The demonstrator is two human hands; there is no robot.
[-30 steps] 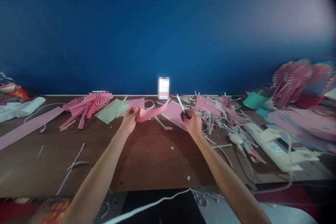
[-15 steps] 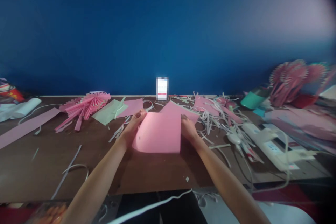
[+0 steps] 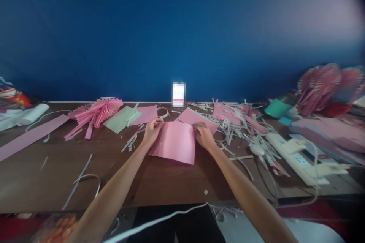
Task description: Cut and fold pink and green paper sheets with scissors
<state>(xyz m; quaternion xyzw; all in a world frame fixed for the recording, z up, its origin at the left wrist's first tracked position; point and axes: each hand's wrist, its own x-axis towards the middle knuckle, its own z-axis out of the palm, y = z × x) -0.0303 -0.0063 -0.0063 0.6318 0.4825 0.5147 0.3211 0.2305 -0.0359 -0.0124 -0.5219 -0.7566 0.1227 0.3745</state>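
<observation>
A pink sheet of paper (image 3: 176,142) is held between my two hands over the middle of the table, its surface bowed and its near edge tilted down. My left hand (image 3: 154,127) pinches the far left corner. At the far right corner, my right hand (image 3: 203,133) is closed on the same sheet, with some fingertips hidden behind it. Just beyond lies another pink sheet (image 3: 196,117), partly covered by my right hand. To the left of my left hand rest a pale green sheet (image 3: 119,119) and one more pink piece (image 3: 145,114).
Pink pleated paper fans (image 3: 101,112) lie at the left, beside a long pink strip (image 3: 37,134). Tangled white paper strips (image 3: 232,129) are heaped at the right. Farther right sits a power strip (image 3: 291,157) with cables. A lit phone (image 3: 178,95) leans against the blue wall.
The pink sheet has turned slightly and curved more, its lower left corner lifting. Both hands still grip its far corners. The whole view has shifted a little.
</observation>
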